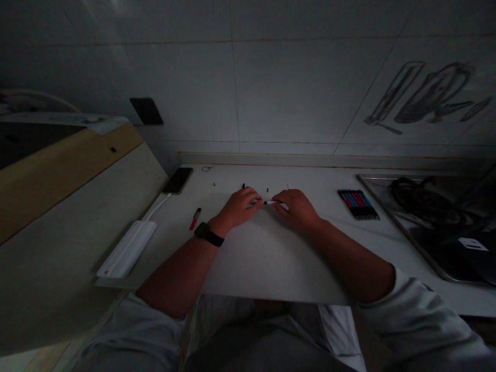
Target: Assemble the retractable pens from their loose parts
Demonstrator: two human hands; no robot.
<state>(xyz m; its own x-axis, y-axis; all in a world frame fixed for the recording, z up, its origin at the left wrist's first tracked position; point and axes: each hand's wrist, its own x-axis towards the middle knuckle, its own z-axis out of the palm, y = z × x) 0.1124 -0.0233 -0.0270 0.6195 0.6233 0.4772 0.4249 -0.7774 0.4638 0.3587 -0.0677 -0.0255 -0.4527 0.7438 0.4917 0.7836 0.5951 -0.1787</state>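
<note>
Between my hands is a slim black-and-white pen (268, 203), lying crosswise just above or on the white counter. My left hand (241, 205) wears a dark wristband and has its fingers closed around the pen's left end. Pinched in my right hand (296, 206) is the pen's white right part. Behind the fingers lie a small black piece (267, 190), a dark stub (243, 185) partly hidden by my left hand, and a thin white piece (288, 186). A red-and-black marker (195, 219) rests left of my left hand.
Several red, blue and black pens (357, 204) lie in a row at the right, beside a metal-rimmed stove (403, 243). Leftward are a phone (178, 180), a white power strip (127, 249) and a large slanted panel (85, 227). A tiled wall (287, 93) bounds the counter (271, 258).
</note>
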